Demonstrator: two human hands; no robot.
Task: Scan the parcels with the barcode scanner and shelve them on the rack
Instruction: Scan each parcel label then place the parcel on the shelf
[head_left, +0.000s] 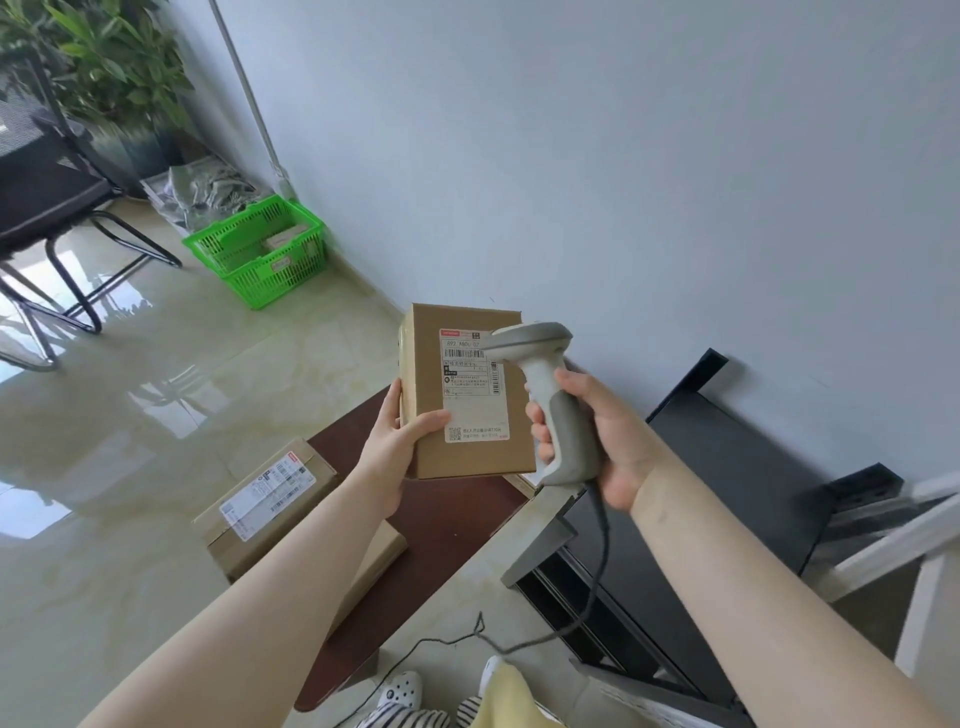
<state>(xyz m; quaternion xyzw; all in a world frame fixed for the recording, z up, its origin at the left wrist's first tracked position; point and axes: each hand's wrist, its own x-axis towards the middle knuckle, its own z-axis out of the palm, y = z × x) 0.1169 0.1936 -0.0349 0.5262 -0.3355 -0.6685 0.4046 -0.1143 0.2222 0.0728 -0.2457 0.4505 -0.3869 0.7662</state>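
An office corner: glossy tiled floor (156, 415), mesh chair (47, 176), potted plant (114, 67).

The left hand (395, 441) grips a brown cardboard parcel (467, 395) by its near-left corner, label up; the right hand (597, 436) holds a grey pistol-grip barcode scanner (545, 384), head over the label; a second labelled carton (265, 506) lies at the dark brown worktop's (441, 519) left edge.
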